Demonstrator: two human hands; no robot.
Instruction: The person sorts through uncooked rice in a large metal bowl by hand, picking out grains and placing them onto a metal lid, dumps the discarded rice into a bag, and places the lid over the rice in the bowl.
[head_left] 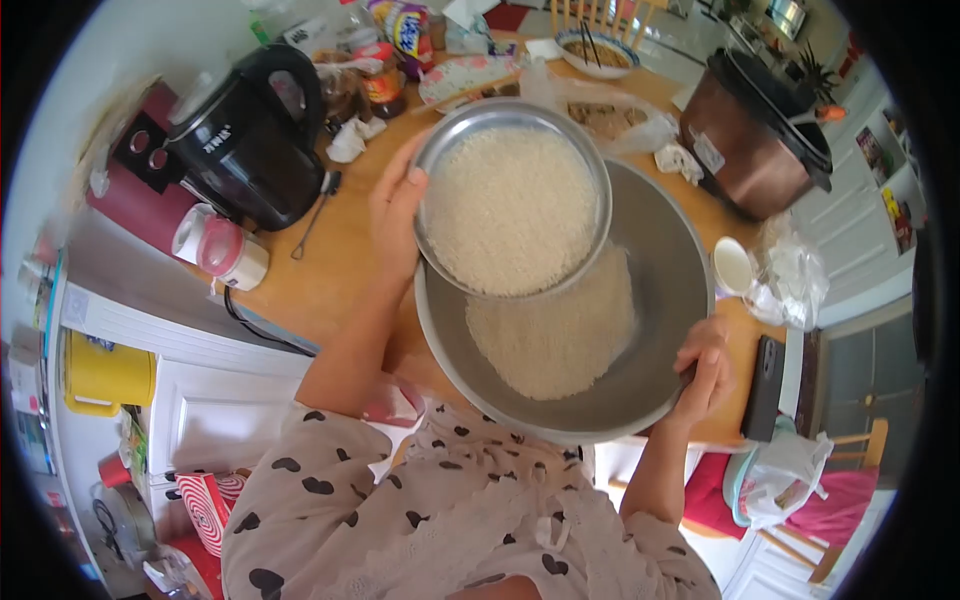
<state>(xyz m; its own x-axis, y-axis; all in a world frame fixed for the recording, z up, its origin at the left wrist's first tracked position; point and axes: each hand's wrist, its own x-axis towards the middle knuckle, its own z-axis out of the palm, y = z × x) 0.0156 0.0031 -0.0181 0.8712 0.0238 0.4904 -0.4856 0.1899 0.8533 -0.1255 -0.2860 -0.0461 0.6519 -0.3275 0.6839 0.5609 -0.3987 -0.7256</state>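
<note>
My left hand (400, 205) is closed on the left rim of a round metal bowl (505, 113), its thumb over the edge. White rice (512, 210) nearly fills this bowl. Beneath it is a large grey pot (672, 260), tilted toward me at the table's front edge. A heap of rice (550, 345) lies on the pot's bottom, partly covered from sight by the bowl. Low on the pot's right side, my right hand (705, 370) is wrapped around its edge, where a dark part, perhaps a handle, shows between the fingers.
On the wooden table (345, 235), a black electric kettle (250, 140) and a pink-lidded jar (232, 250) stand at left. A brown cooker (750, 135), a white cup (733, 265) and a phone (765, 385) are at right. A noodle bowl (597, 58) with chopsticks sits behind.
</note>
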